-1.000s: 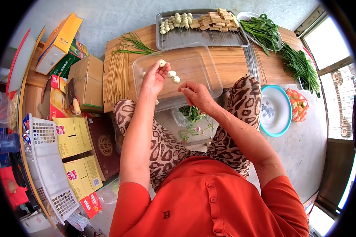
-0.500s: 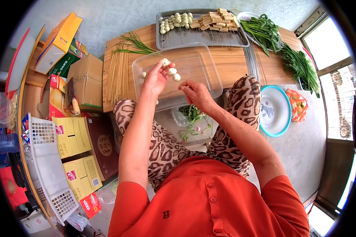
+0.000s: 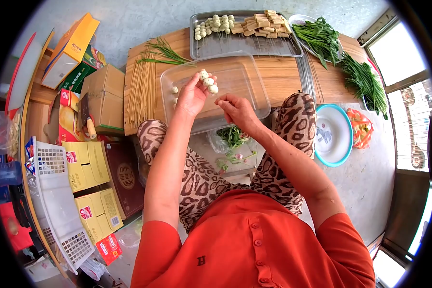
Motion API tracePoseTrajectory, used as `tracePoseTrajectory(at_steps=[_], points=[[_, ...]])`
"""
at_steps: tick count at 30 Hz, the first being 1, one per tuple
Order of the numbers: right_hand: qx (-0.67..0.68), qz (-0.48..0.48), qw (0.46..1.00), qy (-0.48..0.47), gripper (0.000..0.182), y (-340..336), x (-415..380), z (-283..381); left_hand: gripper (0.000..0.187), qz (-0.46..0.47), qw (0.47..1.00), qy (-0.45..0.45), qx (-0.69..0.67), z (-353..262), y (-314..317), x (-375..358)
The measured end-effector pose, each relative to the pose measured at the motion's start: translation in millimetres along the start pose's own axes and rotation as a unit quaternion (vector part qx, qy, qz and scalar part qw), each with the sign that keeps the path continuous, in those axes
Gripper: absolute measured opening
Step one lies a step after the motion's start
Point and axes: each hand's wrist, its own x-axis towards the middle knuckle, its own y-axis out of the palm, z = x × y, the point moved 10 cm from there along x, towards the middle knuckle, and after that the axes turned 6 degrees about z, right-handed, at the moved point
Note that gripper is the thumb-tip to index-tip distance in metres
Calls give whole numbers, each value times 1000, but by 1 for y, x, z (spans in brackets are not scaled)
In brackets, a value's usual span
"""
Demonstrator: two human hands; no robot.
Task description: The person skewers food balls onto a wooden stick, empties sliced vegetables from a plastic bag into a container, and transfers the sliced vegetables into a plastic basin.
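Observation:
My left hand is closed around pale, green-speckled balls lined up in a row above a clear plastic tub. Just right of the lowest ball, my right hand makes a pinch. It appears to grip the end of a thin skewer that runs into the row, though the skewer itself barely shows. A few loose balls lie at the left side of the tub.
Behind the tub, a metal tray carries skewered balls and tan rolls. Bamboo sticks lie left, metal skewers right. Leafy greens sit at back right. A blue-rimmed basin stands on the floor; cardboard boxes crowd the left.
The balls in my left hand now sit closer together in one straight row. My right hand has shifted slightly left and up.

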Motion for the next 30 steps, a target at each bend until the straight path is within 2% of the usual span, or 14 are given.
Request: tracePoseTrajectory(at_steps=[4,7,13,19,30], points=[[-19,36,999,5,18,11,-2,-3,26,-15,999,40,-32,-8,-10,4],[-41,56,997,11,16,18,-8,3,30,-14,997,23,-66,-4,-11,5],[-40,47,998,5,13,20,-7,0,31,35,998,10,-55,5,-5,6],[-27,22,999,-14,16,16,-5,1,25,-20,998,12,-66,5,4,-1],[-13,18,1000,-8,18,18,1,-3,23,-14,996,35,-76,4,-2,4]])
